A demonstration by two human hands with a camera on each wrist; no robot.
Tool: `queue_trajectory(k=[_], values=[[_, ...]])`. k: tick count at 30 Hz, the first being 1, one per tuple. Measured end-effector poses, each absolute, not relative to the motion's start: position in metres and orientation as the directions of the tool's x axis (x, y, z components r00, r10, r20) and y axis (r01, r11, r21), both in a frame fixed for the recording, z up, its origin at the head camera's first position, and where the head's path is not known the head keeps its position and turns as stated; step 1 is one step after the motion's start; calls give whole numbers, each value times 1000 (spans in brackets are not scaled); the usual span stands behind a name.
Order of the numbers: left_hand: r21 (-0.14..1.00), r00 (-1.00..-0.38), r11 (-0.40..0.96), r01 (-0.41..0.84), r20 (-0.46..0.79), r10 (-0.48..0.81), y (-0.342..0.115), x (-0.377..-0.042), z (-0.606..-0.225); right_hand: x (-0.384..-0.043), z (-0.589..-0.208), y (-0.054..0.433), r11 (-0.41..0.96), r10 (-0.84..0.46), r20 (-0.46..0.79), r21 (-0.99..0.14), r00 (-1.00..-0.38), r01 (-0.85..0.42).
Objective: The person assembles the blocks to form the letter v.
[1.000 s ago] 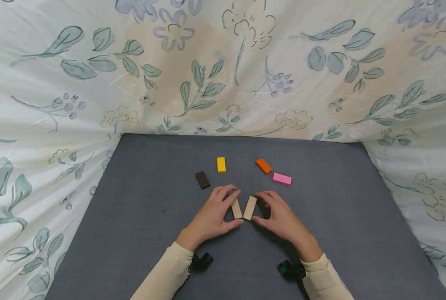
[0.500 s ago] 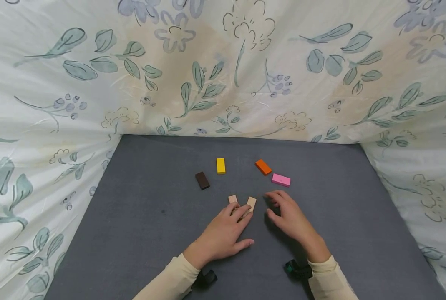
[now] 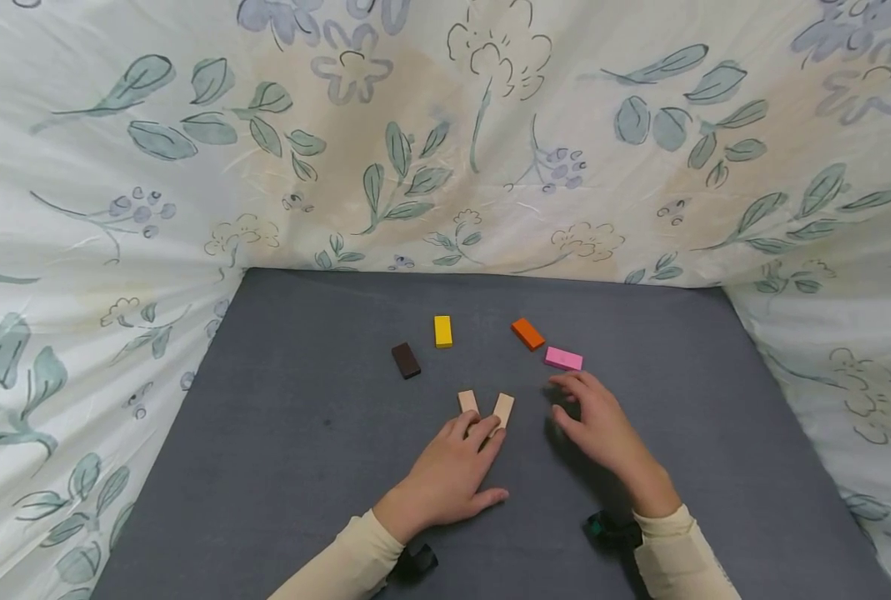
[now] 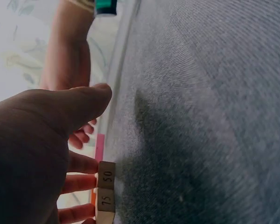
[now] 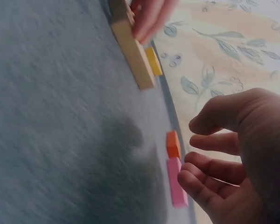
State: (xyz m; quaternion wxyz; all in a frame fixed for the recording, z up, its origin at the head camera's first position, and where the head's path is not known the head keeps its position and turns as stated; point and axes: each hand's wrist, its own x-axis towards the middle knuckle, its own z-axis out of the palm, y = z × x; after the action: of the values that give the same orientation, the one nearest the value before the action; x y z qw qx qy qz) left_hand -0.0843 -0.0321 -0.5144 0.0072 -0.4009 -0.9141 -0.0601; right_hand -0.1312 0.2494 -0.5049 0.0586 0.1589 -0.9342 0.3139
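Two plain wooden blocks lie on the grey table in a V, near ends together: the left block (image 3: 468, 401) and the right block (image 3: 504, 406). My left hand (image 3: 445, 483) rests its extended fingertips on both, hiding their near parts; its thumb is spread away. In the left wrist view, the block ends facing me read 50 (image 4: 107, 175) and 75 (image 4: 106, 200). To the right, my right hand (image 3: 603, 421) hovers with loosely bent fingers and nothing in them, just short of a pink block (image 3: 563, 359).
Beyond the hands lie an orange block (image 3: 528, 333), a yellow block (image 3: 442, 332) and a dark brown block (image 3: 406, 361). Floral cloth (image 3: 430, 192) hangs along the table's back edge and both sides. Each wrist carries a small black camera.
My left hand has gone from the left block's side to fingertips on top of both blocks. My right hand has left the right block and drawn away rightward, towards the pink block.
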Motion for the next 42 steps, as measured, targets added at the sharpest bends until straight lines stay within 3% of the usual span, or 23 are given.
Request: queue_trajectory(k=[3,10,15,29,42], values=[[102,-685,678,728,60,726,-31,-83,-517,-135,-497,254,784,-190,205,-557,-960,-274],[124,-694,686,717,43,718,-31,-83,-517,-146,-489,254,809,99,147,-588,-984,-6],[141,-701,691,709,30,712,-32,-83,-518,-156,-490,250,819,180,96,-565,-979,95],[152,-687,678,720,15,726,-35,-83,-518,-177,-507,252,855,199,10,-490,-980,169],[163,-694,684,711,10,720,-35,-82,-514,-195,-507,243,873,168,16,-467,-986,141]])
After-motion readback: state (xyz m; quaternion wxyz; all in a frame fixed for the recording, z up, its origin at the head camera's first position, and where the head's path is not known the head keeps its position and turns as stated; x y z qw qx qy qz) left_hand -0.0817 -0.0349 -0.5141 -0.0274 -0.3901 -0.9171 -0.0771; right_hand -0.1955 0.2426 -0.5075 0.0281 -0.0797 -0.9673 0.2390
